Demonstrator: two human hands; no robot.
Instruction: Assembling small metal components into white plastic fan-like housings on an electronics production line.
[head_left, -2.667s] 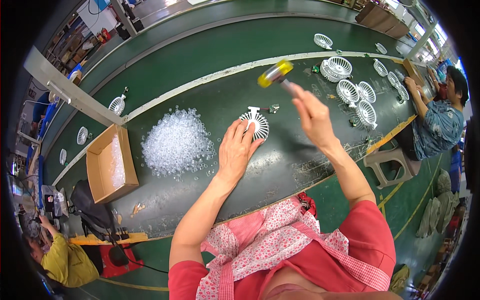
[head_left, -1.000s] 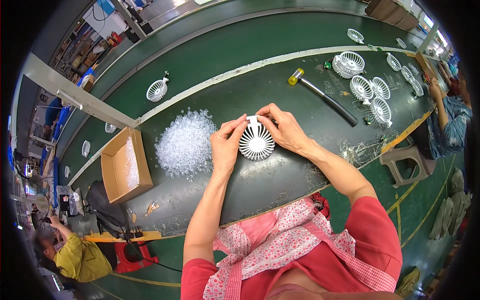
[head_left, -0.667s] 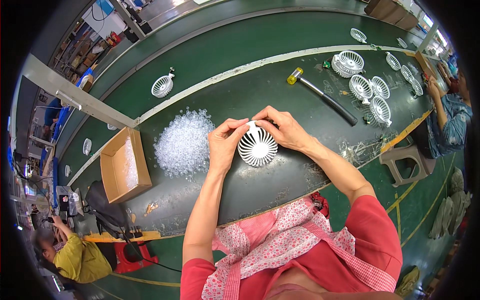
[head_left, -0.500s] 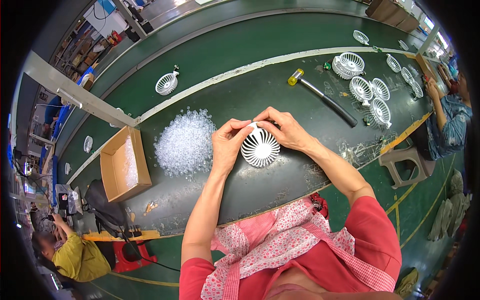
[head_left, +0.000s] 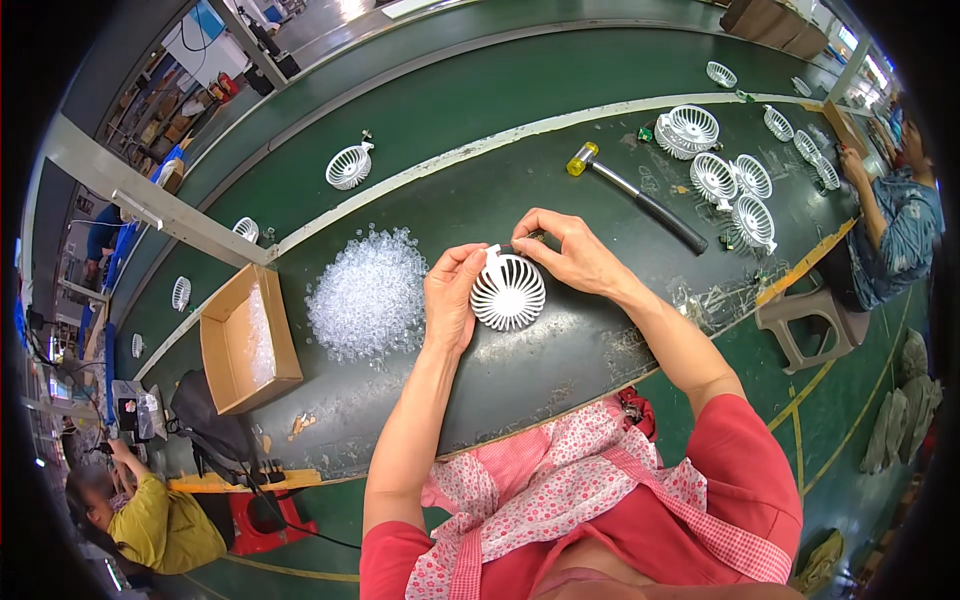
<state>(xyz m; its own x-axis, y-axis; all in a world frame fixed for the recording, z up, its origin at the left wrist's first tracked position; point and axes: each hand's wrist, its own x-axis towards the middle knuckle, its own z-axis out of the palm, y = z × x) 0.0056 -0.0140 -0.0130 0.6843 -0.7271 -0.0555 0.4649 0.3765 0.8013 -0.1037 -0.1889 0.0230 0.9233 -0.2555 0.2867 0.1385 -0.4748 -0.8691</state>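
Note:
A round white fan grille [head_left: 508, 293] with curved ribs is over the bench in front of me. My left hand [head_left: 453, 297] pinches it by the small neck at its top. Just right of that neck, my right hand [head_left: 575, 255] is closed with thumb and fingertips together. Something small and dark shows between those fingers, too little to name, with a thin line running toward the neck. Left of my hands lies a heap of small clear plastic pieces [head_left: 368, 295]. A mallet [head_left: 640, 200] with a yellow head and black grip lies beyond my right hand.
Several white fan grilles [head_left: 713, 178] sit at the right, some stacked. An open cardboard box [head_left: 225, 350] stands left of the heap. More grilles [head_left: 349, 167] are on the green conveyor [head_left: 450, 110]. Co-workers sit at both sides, near a grey stool [head_left: 815, 325].
My right hand has drawn slightly away from the grille's neck. The grille has shifted a little left with my left hand. Grilles on the conveyor have moved right.

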